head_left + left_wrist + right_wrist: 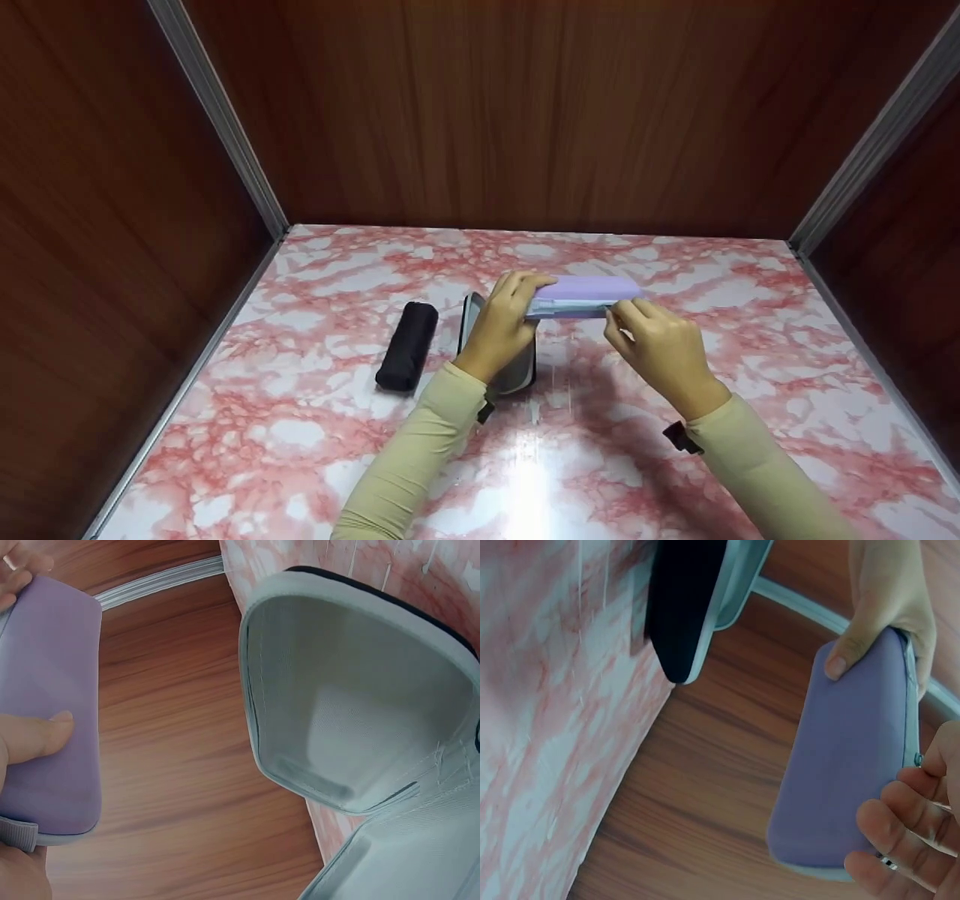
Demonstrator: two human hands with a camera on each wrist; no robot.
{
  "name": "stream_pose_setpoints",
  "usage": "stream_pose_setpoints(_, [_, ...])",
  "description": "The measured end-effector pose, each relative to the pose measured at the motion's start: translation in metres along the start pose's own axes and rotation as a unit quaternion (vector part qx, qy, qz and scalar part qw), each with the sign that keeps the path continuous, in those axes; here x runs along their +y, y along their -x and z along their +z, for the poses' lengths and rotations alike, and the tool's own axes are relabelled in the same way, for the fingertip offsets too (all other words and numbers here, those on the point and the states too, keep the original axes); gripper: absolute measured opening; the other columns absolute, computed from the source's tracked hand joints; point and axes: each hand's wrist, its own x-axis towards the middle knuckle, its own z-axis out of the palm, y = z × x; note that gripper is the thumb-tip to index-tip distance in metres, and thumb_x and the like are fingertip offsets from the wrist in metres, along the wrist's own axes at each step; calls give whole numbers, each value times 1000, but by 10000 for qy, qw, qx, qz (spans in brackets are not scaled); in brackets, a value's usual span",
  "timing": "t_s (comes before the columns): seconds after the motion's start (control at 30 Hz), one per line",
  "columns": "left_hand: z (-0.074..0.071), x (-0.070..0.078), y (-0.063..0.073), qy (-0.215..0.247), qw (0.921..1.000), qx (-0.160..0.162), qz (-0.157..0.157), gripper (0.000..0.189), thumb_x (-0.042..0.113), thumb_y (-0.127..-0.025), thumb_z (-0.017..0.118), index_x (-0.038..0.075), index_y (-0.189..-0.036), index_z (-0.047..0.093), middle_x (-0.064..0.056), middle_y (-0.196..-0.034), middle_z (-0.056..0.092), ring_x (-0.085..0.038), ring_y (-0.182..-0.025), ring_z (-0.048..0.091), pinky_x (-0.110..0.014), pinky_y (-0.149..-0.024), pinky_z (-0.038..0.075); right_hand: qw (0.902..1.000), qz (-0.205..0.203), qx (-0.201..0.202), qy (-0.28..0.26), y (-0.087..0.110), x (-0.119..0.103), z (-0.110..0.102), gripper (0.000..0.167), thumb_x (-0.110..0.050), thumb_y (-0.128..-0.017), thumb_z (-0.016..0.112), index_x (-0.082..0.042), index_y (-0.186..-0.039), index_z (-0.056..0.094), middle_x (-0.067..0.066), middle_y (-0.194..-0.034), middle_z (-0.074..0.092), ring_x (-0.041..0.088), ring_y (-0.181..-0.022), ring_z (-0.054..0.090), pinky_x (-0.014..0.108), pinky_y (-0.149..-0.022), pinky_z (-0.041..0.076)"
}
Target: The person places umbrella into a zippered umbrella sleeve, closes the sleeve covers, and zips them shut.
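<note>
A purple zippered hard case is held up above the table, its zipper side facing the head camera. My left hand grips its left end, with the thumb pressed on the purple face. At the zipper, my right hand pinches the small pull tab between thumb and forefinger; its other fingers lie along the case's edge. Behind and below my left hand stands an unfolded case with a dark shell and pale grey lining, partly hidden by that hand in the head view.
A black elongated pouch lies left of the unfolded case. The table has a red and white marbled top. Brown wood-grain panels with metal edge strips enclose it at the back and both sides.
</note>
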Motion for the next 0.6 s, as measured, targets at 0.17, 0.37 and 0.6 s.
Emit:
stream_pose_setpoints(0.17, [-1,-1,0,39,10000,6,-51,59,-16,-72,69,11,-124,64,-5,-116,61,-20,-111,55,-30,-100,43,9999,125,-39,57,3,4,-2,17,-17,-93,58,-11,-77,55,-3,-61,47,10,-43,35,26,-35,25])
stream_pose_setpoints(0.37, [0,-1,1,58,9999,-28,-81,60,-16,-71,68,11,-125,63,-5,-118,61,-19,-114,54,-28,-102,42,9999,114,29,26,4,7,-2,19,-19,-94,56,-12,-76,56,-3,-62,51,11,-44,36,26,-35,25])
stream_pose_setpoints(0.6, [0,-1,1,41,9999,15,-118,58,-14,-72,71,10,-124,64,-5,-117,62,-19,-112,56,-28,-100,43,9997,157,-78,-173,5,10,-4,15,-17,-94,58,-9,-81,58,1,-67,58,15,-47,47,30,-36,35])
